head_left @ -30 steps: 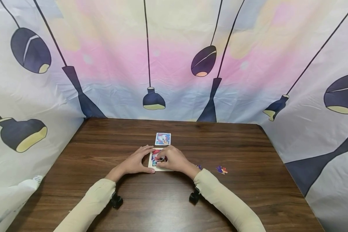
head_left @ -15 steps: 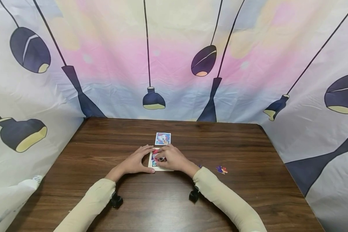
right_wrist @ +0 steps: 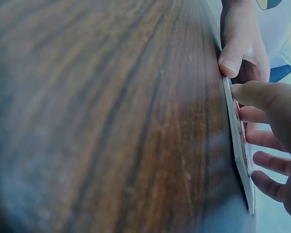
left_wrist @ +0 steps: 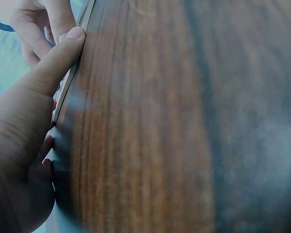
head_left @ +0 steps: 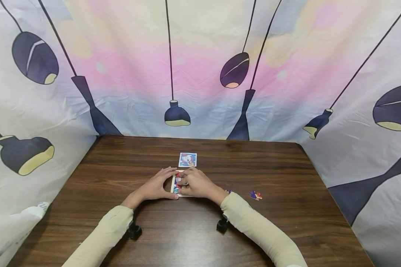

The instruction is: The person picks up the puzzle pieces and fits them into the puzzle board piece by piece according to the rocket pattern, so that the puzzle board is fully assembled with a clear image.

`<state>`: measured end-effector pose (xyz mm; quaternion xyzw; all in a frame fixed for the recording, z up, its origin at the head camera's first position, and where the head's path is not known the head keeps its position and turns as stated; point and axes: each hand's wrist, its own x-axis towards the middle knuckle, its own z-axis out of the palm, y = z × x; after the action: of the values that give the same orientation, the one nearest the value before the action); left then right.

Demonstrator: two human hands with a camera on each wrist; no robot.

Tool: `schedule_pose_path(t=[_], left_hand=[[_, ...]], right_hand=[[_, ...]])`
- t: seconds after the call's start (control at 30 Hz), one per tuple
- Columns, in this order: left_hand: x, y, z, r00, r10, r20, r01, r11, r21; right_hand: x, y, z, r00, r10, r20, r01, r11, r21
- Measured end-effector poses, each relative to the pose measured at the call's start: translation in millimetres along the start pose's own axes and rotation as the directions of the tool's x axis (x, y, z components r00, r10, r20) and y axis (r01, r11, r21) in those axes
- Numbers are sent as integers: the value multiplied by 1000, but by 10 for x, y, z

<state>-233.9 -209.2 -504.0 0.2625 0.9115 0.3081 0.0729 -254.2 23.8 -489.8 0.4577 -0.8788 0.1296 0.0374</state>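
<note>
A small puzzle board [head_left: 172, 187] with a pale border lies flat on the table, its cartoon picture partly hidden by my hands. My left hand [head_left: 154, 186] holds the board at its left side, thumb at the near edge and fingers at the far corner. In the left wrist view the left thumb [left_wrist: 63, 53] rests against the board's edge. Over the board's middle and right, my right hand [head_left: 200, 184] touches the picture surface with its fingertips. The right wrist view shows its separated fingers [right_wrist: 262, 138] on the board; no loose piece is visible between them.
A square picture card [head_left: 188, 160] of a white cartoon dog lies just beyond the board. To the right are a purple and orange puzzle piece [head_left: 256, 195] and another one [head_left: 229, 191] partly behind the right wrist. A lamp-patterned cloth [head_left: 200, 55] hangs behind the table [head_left: 194, 230].
My right hand has shifted slightly left across the board, its index finger reaching further over the picture. The left hand stays where it was.
</note>
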Motion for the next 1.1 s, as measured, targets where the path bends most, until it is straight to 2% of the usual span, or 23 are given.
schedule_pose_path(t=[0.23, 0.37, 0.5, 0.87, 1.1], left_hand=[[12, -10, 7, 1000, -2, -1, 2, 1000, 7], [17, -11, 7, 1000, -7, -1, 7, 1000, 12], [17, -1, -4, 1000, -13, 2, 13, 1000, 7], [1, -41, 6, 1000, -23, -2, 23, 1000, 17], [16, -34, 3, 1000, -20, 2, 20, 1000, 22]], right_hand=[[-13, 24, 14, 1000, -22, -16, 21, 999, -24], [-72, 57, -8, 999, -15, -49, 17, 1000, 22], [-182, 110, -86, 996, 32, -77, -26, 996, 83], [-618, 281, -339, 977, 167, -133, -142, 973, 179], [-985, 474, -409, 956, 227, -184, -194, 964, 181]])
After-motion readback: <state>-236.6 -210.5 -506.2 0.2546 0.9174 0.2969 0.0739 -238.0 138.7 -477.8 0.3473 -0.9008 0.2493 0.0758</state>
